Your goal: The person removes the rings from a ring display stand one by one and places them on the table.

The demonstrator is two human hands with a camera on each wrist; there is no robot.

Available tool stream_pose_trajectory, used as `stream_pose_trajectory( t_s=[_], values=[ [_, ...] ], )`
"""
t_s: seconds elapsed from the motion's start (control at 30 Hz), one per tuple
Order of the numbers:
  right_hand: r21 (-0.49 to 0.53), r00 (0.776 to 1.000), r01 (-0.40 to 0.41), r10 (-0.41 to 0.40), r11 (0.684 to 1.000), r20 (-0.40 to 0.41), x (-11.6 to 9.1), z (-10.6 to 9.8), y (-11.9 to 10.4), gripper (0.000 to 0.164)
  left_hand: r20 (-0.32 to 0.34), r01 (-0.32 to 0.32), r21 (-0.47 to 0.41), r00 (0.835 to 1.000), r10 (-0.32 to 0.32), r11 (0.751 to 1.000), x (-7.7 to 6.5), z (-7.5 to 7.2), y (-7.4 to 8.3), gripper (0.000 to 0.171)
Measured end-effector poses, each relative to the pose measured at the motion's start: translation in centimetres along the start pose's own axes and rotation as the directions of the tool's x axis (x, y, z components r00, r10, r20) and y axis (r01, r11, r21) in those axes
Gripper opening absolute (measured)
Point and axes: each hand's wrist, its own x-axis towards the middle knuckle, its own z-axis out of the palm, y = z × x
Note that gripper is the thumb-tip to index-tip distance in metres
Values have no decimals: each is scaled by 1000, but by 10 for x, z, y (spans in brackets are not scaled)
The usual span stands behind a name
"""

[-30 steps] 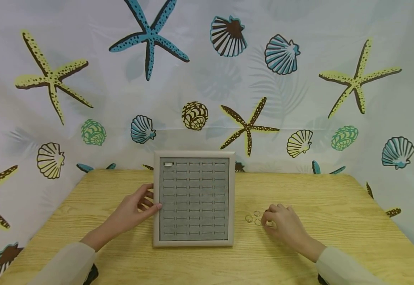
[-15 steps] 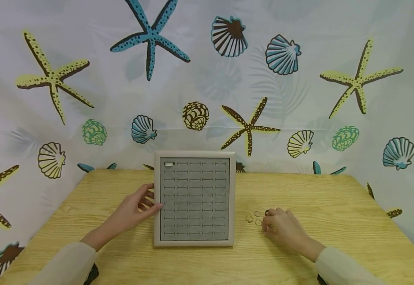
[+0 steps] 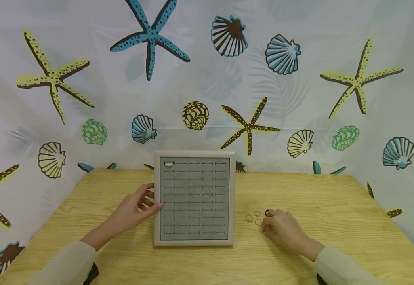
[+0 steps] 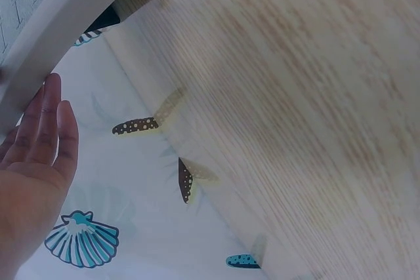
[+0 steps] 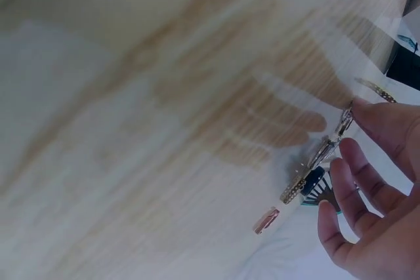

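A grey ring display tray (image 3: 194, 244) with a pale frame and rows of slits stands near the table's middle. My left hand (image 3: 137, 208) grips its left edge, thumb on the front; in the left wrist view the hand's fingers (image 4: 47, 119) lie along the frame. A small white piece (image 3: 169, 164) sits in the top-left slot. My right hand (image 3: 283, 227) is low over the table among loose rings. In the right wrist view, its thumb and index finger pinch a silvery ring (image 5: 345, 121). Beside it lie thin rings (image 3: 249, 218) and a black ring (image 3: 267, 213).
The wooden table (image 3: 335, 221) extends around the tray and both hands. Behind it hangs a white curtain (image 3: 207, 79) printed with starfish and shells. A reddish ring (image 5: 266, 220) lies at the end of the row in the right wrist view.
My right hand's fingers have drawn slightly closer together and back, so that more of the black ring shows. The left hand and the tray have stayed in place.
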Motion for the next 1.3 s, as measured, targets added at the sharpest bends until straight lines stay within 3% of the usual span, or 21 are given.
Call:
stream_pose_trajectory(
  t_s=[0.3,0.47,0.8,1.03,1.3],
  values=[
    [-12,1000,-14,14,1000,26,3,-4,-1,9,2,1,-15,1000,-1,1000,-1,0,6,54],
    [-33,1000,-10,10,999,1,8,-9,-1,10,1,-10,-23,1000,10,1000,-1,-1,5,55],
    [-77,992,15,-24,997,-123,26,-25,-6,17,1,-7,-14,1000,7,1000,-1,0,2,54],
    [-85,966,68,-87,994,-244,44,-42,-15,17,3,-5,-28,1000,6,1000,-1,-1,3,54],
    [-82,942,123,-142,989,-304,66,-62,-35,15,-2,-14,-26,1000,14,1000,-2,-1,2,54]
  ],
)
